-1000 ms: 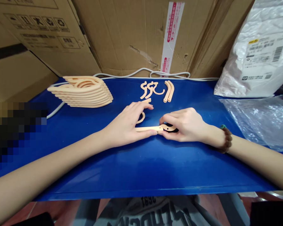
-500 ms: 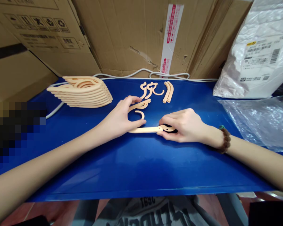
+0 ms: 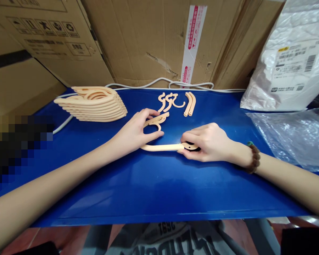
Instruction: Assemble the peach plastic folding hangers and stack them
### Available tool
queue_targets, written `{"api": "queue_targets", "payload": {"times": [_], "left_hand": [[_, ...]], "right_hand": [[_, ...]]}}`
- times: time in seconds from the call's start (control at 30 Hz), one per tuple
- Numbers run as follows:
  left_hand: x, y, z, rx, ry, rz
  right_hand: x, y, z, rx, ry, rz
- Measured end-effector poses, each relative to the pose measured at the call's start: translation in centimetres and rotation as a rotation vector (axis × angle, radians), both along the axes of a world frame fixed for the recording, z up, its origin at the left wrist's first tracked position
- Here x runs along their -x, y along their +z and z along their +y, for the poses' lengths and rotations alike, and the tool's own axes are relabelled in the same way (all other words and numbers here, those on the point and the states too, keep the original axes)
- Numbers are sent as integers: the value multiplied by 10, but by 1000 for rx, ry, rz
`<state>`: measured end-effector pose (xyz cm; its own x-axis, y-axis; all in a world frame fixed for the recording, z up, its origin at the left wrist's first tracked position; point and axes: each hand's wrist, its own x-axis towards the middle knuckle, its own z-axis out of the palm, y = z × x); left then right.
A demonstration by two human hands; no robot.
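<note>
A peach plastic folding hanger is between my hands, just above or on the blue table. Its long, smooth arm (image 3: pixel 163 147) runs from under my left palm to my right fingers. My left hand (image 3: pixel 134 129) is curled around a slotted hanger piece (image 3: pixel 163 117), with the thumb stretched out below it. A curved hook (image 3: pixel 158 125) shows between that thumb and the fingers. My right hand (image 3: pixel 206 141) pinches a short piece with a hole (image 3: pixel 189 146), which meets the arm's right end. The right fingers partly cover this piece.
Behind my hands lie loose peach hooks (image 3: pixel 165 102) and two short curved arms (image 3: pixel 190 104). A stack of peach hangers (image 3: pixel 93 106) stands left. Cardboard boxes (image 3: pixel 149 42) and a white cable (image 3: pixel 138 85) line the back. At right are a white parcel (image 3: pixel 284 63) and clear plastic bag (image 3: pixel 295 138).
The hook has swung left and up toward my left palm. My left thumb has lifted slightly away from the long arm. My right hand has barely moved, still pinching the short piece.
</note>
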<state>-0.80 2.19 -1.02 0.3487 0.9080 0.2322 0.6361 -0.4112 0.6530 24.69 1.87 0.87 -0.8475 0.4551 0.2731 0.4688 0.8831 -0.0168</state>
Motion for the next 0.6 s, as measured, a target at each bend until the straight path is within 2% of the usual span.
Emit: {"api": "queue_targets", "payload": {"times": [0.23, 0.37, 0.6], "left_hand": [[7, 7, 3, 48, -31, 101], [12, 11, 5, 117, -58, 154], [9, 8, 5, 100, 11, 109]], "right_hand": [[-1, -3, 1, -75, 68, 71], [-1, -1, 2, -55, 112, 53], [2, 4, 3, -104, 182, -12]]}}
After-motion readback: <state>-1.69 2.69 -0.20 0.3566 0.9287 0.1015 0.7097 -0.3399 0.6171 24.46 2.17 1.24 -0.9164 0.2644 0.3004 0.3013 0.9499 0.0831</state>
